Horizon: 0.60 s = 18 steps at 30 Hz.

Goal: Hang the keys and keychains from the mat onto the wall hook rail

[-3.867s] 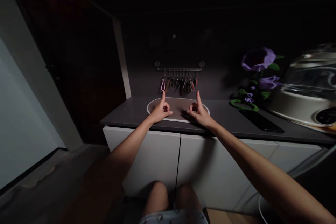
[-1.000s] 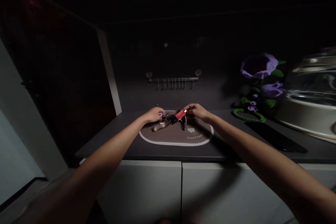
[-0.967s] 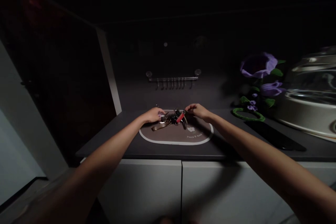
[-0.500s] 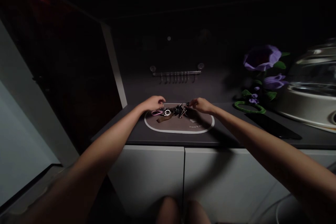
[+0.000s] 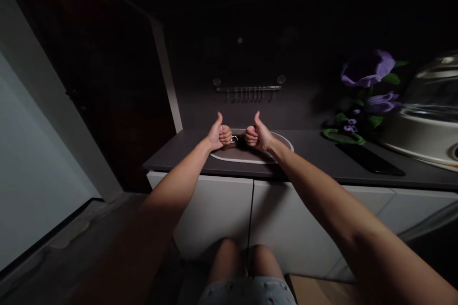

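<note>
Both hands are raised over the oval brown mat (image 5: 246,154) with its white border. My left hand (image 5: 219,135) is a fist with the thumb pointing straight up, and nothing shows in its fingers. My right hand (image 5: 259,135) mirrors it, fingers curled in and thumb up, also holding nothing visible. Between and behind the two fists lies a bunch of keys (image 5: 234,138) on the mat. Only its bright ring, a brown piece and some dark parts show; the fists hide the rest.
A clear rail with several hooks (image 5: 248,89) is fixed to the dark wall. On the counter (image 5: 311,157) to the right are purple artificial flowers (image 5: 368,69), a black phone-like slab (image 5: 370,158) and a pale appliance with a transparent cover (image 5: 425,126). White cabinet doors (image 5: 211,214) stand below.
Both hands have left the bunch of keys, come nearer to me and closed into thumbs-up fists. The keys stay on the mat. The view has shifted slightly.
</note>
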Each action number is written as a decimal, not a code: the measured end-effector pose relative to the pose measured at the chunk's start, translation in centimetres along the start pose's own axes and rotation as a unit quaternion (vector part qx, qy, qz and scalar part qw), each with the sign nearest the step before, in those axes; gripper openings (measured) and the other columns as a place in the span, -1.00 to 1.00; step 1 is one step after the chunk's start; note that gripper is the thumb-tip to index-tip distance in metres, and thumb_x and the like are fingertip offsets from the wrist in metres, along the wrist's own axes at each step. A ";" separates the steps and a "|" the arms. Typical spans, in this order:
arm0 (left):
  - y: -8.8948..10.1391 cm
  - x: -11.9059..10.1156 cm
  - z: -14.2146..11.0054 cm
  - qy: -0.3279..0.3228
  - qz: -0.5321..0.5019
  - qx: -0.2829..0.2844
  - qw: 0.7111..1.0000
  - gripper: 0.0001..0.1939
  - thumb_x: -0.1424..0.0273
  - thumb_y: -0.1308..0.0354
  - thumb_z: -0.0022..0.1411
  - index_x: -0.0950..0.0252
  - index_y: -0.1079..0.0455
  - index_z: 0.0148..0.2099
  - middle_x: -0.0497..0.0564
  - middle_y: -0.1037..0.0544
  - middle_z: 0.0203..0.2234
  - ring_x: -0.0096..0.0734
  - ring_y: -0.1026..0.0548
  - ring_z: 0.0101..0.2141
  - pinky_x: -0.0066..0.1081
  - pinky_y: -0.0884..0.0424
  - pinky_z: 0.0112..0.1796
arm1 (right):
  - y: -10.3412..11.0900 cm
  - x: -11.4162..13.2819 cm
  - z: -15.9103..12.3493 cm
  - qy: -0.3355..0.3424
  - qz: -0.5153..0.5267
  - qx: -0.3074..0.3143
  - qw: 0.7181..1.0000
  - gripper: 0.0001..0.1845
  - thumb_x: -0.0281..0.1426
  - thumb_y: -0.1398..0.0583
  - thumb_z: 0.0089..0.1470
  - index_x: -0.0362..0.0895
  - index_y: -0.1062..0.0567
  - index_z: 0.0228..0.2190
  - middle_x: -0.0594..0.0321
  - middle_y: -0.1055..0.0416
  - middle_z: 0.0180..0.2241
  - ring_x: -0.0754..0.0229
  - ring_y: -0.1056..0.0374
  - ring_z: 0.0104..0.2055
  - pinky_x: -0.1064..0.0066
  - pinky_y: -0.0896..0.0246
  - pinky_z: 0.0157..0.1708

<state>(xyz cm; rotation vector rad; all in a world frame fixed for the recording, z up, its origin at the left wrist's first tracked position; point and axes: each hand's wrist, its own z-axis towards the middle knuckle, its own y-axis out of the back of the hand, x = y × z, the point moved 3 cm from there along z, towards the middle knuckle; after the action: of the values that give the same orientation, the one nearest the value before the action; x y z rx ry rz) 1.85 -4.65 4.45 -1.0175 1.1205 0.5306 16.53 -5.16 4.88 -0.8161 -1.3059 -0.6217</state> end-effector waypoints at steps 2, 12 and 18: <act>0.8 1.8 -0.1 0.019 -0.017 0.006 1.000 -0.33 -0.24 0.26 -0.05 0.26 0.16 -0.75 -0.14 0.09 -0.90 -0.67 0.04 -0.83 -0.53 0.11 -0.76 | 0.3 -1.8 -0.1 -0.013 0.013 0.010 1.000 -0.28 0.26 0.34 -0.14 -0.10 0.09 -0.82 0.43 0.23 -0.88 0.45 0.32 -0.80 0.56 0.39 -0.81; 1.6 2.5 -0.3 0.024 -0.009 0.020 0.999 -0.34 -0.23 0.26 -0.03 0.25 0.15 -0.75 -0.13 0.08 -0.89 -0.66 0.06 -0.83 -0.54 0.16 -0.76 | 0.7 -3.4 -0.3 -0.024 0.030 0.020 0.999 -0.29 0.23 0.32 -0.09 -0.09 0.07 -0.83 0.43 0.22 -0.89 0.45 0.33 -0.81 0.56 0.44 -0.81; 1.5 0.0 0.2 -0.009 0.031 -0.003 0.999 -0.38 -0.15 0.15 0.04 0.27 0.07 -0.72 -0.14 0.03 -0.87 -0.66 0.05 -0.81 -0.55 0.14 -0.74 | 0.8 -2.3 0.6 -0.008 -0.015 0.006 1.000 -0.29 0.23 0.27 -0.08 -0.11 -0.01 -0.80 0.44 0.20 -0.89 0.44 0.30 -0.83 0.56 0.41 -0.81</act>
<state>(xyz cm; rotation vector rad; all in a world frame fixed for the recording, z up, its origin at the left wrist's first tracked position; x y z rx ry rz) 0.80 -3.76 3.83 -0.9846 1.1374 0.5917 16.39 -4.27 2.51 -0.7947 -1.3380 -0.6313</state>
